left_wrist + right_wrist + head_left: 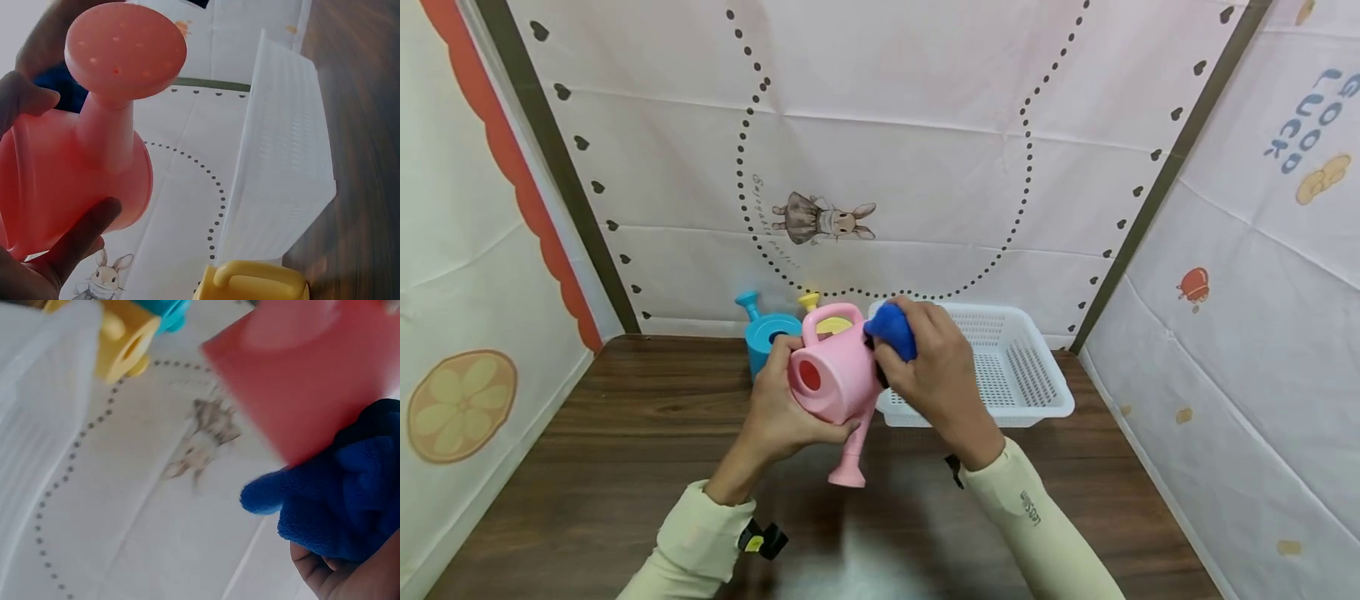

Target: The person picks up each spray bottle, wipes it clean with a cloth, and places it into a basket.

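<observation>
A pink toy watering can (842,371) is held up over the table, tipped on its side with its spout and sprinkler head (125,50) pointing toward the person. My left hand (782,408) grips it round the body, thumb by the spout. In my right hand (942,367) is a bunched blue cloth (892,330), pressed against the base of the can. The right wrist view shows the cloth (337,487) at the can's bottom edge, with fingers behind it.
Behind the hands stand a blue watering can (760,329) and a yellow one (835,325), partly hidden by the pink can. A white perforated basket (1037,392) sits on the dark wooden table (647,442) at the back right. Printed cloth walls (895,192) surround the table.
</observation>
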`<state>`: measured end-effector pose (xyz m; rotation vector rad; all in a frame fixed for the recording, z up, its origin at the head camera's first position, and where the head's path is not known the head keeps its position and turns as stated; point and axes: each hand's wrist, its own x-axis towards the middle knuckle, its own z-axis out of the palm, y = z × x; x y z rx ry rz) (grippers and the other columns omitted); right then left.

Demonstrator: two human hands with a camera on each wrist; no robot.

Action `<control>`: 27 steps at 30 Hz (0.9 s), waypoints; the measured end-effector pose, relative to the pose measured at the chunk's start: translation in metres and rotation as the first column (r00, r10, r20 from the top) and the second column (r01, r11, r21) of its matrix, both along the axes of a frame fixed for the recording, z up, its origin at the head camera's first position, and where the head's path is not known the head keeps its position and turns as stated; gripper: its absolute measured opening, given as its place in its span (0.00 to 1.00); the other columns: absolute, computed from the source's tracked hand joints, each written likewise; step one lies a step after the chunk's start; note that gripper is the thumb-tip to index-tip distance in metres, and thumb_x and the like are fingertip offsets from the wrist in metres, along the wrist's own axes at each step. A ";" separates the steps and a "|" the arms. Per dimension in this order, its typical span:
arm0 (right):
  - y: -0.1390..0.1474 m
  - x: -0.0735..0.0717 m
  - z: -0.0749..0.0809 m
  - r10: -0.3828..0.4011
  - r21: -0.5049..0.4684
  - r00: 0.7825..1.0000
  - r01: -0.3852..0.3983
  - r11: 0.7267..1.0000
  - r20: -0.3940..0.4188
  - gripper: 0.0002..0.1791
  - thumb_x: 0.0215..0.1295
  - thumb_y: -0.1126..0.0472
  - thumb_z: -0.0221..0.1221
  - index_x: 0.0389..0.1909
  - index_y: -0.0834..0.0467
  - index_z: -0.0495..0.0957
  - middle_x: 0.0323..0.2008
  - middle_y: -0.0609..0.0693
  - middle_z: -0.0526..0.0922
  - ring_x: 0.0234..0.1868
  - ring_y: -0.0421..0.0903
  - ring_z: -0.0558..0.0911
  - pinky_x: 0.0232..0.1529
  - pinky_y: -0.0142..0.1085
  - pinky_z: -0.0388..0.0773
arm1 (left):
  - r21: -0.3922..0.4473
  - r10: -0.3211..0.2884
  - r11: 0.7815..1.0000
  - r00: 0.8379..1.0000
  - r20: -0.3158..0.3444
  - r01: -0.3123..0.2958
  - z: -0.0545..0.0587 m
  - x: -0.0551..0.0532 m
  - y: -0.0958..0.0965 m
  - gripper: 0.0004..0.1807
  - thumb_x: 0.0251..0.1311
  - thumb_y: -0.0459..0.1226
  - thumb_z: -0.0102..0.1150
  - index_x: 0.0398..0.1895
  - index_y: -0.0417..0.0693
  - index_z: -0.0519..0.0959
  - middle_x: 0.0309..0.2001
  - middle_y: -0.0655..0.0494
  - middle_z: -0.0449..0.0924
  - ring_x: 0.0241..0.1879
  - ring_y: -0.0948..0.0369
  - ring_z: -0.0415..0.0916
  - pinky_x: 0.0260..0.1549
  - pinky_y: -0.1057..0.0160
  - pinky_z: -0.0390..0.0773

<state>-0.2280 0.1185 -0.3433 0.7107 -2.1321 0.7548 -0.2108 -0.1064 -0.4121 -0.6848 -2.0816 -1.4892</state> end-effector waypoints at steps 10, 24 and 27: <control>-0.002 0.003 -0.008 0.032 -0.006 0.999 -0.032 0.999 0.039 0.26 0.68 0.60 0.73 0.65 0.62 0.83 0.56 0.64 0.89 0.52 0.61 0.90 0.54 0.57 0.94 | 0.046 0.015 0.999 0.993 0.119 -0.021 -0.003 -0.003 0.005 0.53 0.40 0.33 0.91 0.67 0.37 0.64 0.62 0.42 0.81 0.59 0.48 0.82 0.49 0.67 0.89; -0.010 0.013 0.002 0.085 0.051 0.992 -0.080 0.996 -0.096 0.25 0.66 0.60 0.74 0.63 0.62 0.82 0.55 0.62 0.90 0.52 0.58 0.90 0.58 0.52 0.93 | 0.231 -0.109 0.969 0.988 0.109 0.082 -0.006 -0.009 0.003 0.54 0.38 0.26 0.88 0.69 0.35 0.62 0.66 0.43 0.77 0.62 0.54 0.78 0.54 0.68 0.88; -0.002 -0.004 0.000 0.023 0.000 0.998 -0.023 1.000 -0.059 0.24 0.69 0.60 0.73 0.63 0.62 0.83 0.54 0.63 0.90 0.51 0.59 0.89 0.56 0.55 0.93 | 0.242 -0.106 0.967 0.989 0.099 0.080 -0.007 -0.008 0.004 0.54 0.36 0.26 0.89 0.67 0.35 0.63 0.65 0.43 0.77 0.61 0.53 0.79 0.52 0.66 0.90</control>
